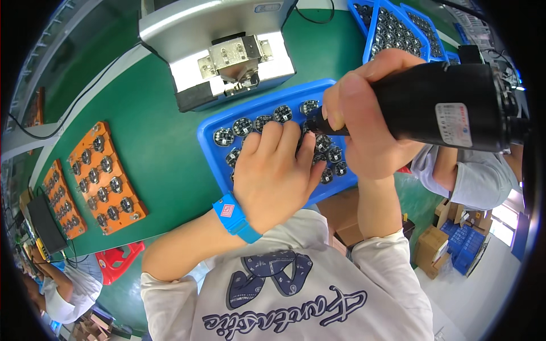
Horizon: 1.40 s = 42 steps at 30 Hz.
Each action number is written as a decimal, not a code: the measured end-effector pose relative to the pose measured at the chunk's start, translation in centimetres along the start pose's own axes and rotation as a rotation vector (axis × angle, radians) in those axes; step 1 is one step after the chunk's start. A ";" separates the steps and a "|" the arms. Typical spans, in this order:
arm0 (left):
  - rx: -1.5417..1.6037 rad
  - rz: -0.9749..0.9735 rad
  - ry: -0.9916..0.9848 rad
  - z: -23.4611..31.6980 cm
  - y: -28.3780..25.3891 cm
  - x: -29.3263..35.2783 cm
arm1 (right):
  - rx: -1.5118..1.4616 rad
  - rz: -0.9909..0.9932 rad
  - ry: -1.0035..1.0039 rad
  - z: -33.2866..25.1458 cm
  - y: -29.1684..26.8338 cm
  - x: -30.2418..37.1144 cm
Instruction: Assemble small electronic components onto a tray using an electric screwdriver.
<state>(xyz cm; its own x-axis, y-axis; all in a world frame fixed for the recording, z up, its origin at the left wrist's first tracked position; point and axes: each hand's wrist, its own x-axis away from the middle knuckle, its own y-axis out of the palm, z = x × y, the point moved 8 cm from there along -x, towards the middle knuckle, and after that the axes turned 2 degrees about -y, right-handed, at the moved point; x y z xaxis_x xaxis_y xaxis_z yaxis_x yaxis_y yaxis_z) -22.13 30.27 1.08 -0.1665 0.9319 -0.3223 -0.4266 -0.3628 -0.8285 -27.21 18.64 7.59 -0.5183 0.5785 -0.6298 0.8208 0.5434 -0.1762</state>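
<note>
My right hand is wrapped around a black electric screwdriver, held almost level, its narrow tip pointing left over a blue plastic tray. The tray holds many small round circuit boards, dark with silvery parts. Reaching into the tray from the near side, my left hand has its fingers bent down around one of the round boards beside the screwdriver's tip. That board is mostly hidden by my fingers. A blue wrist strap circles my left wrist.
Behind the tray stands a grey machine with a metal fixture. Orange boards carrying round parts lie on the green table at left. More filled blue trays sit at far right. Other people sit at both sides.
</note>
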 end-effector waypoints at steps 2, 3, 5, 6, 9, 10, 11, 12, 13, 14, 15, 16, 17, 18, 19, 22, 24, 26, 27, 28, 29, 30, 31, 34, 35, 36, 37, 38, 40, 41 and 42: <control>0.010 0.003 -0.004 -0.2 0.0 0.2 | -0.044 0.013 -0.026 -0.1 0.0 0.2; 0.002 0.012 -0.005 -0.2 0.0 0.3 | -0.027 0.034 -0.014 -0.2 0.0 0.1; -0.035 0.021 -0.006 -0.2 0.2 0.3 | 0.073 -0.030 -0.089 -1.6 0.4 -1.4; -0.043 0.016 -0.002 -0.1 0.2 0.3 | -0.146 0.025 -0.002 -1.9 0.2 -2.2; -0.027 0.031 -0.003 0.2 0.1 0.3 | -0.404 -0.073 0.032 -3.6 1.4 -5.4; -0.030 0.034 -0.007 0.3 0.0 0.4 | -0.446 -0.227 -0.031 -3.8 2.4 -6.6; 0.010 0.039 -0.018 0.3 0.0 0.3 | -0.416 -0.469 -0.300 -4.3 3.9 -7.6; 0.050 0.044 -0.029 0.2 0.0 0.3 | -0.420 -0.474 -0.302 -4.1 3.9 -7.8; 0.080 0.089 -0.014 0.4 -0.3 0.7 | -0.392 -0.477 -0.321 -3.8 4.3 -7.8; 0.112 0.085 -0.016 0.5 -0.4 1.0 | -0.364 -0.478 -0.339 -3.5 4.6 -7.8; 0.129 0.086 -0.022 0.5 -0.7 1.2 | -0.335 -0.479 -0.357 -3.2 4.9 -7.7; 0.149 0.085 -0.027 0.6 -0.9 1.4 | -0.303 -0.478 -0.373 -3.0 5.2 -7.4; 0.151 0.085 -0.031 0.6 -1.1 1.5 | -0.271 -0.477 -0.388 -2.7 5.4 -7.1; 0.149 0.075 -0.037 0.6 -1.2 1.7 | -0.237 -0.475 -0.404 -2.5 5.5 -6.8; 0.147 0.066 -0.043 0.5 -1.3 1.7 | -0.202 -0.473 -0.421 -2.3 5.6 -6.5; 0.145 0.123 -0.034 0.1 -2.1 2.0 | -0.096 -0.464 -0.471 -2.0 5.5 -6.1; 0.154 0.081 -0.017 0.5 -2.2 2.1 | -0.574 -0.264 0.100 -3.4 2.1 -5.4; 0.113 0.081 -0.008 0.3 -2.4 2.4 | -0.371 -0.025 0.107 -4.4 0.0 -3.5; 0.110 0.073 -0.012 0.1 -2.2 2.5 | -0.370 -0.023 0.109 -4.3 -0.2 -3.0; 0.117 0.050 -0.009 -0.1 -1.9 2.6 | -0.333 0.014 0.129 -3.8 -0.7 -2.3; 0.112 0.038 -0.015 -0.3 -1.8 2.6 | -0.296 0.052 0.149 -3.3 -1.3 -1.7; 0.107 0.024 -0.022 -0.4 -1.6 2.6 | -0.259 0.090 0.169 -2.8 -1.8 -1.1; 0.113 0.026 -0.027 -0.4 -1.4 2.6 | -0.218 0.130 0.188 -2.5 -2.4 -0.6; 0.123 0.036 -0.013 -0.2 -1.3 2.2 | -0.115 0.174 0.262 -1.9 -2.8 0.5; 0.128 0.044 -0.010 -0.1 -1.2 2.0 | -0.149 0.172 0.262 -1.8 -2.7 0.6; 0.128 0.039 -0.008 -0.1 -1.1 1.9 | -0.149 0.177 0.265 -1.6 -2.6 0.7; 0.115 0.033 -0.008 -0.1 -0.9 1.7 | -0.143 0.196 0.277 -1.4 -2.6 0.9; 0.103 0.028 -0.007 -0.2 -0.8 1.5 | -0.138 0.216 0.290 -1.2 -2.7 1.0; 0.109 0.024 -0.017 -0.2 -0.6 1.2 | -0.127 0.204 0.263 -1.0 -2.4 1.0; 0.117 0.024 -0.026 -0.3 -0.6 1.1 | -0.113 0.189 0.234 -1.0 -2.3 0.9; 0.117 0.021 -0.025 -0.3 -0.4 0.9 | -0.114 0.192 0.235 -0.9 -2.3 1.0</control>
<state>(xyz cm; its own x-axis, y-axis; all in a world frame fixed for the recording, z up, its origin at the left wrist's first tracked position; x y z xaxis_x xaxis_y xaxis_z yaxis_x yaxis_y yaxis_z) -21.84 31.28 1.03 -0.1983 0.9242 -0.3264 -0.5229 -0.3814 -0.7623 -29.82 18.49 8.09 -0.4087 0.7948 -0.4487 0.8837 0.4676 0.0234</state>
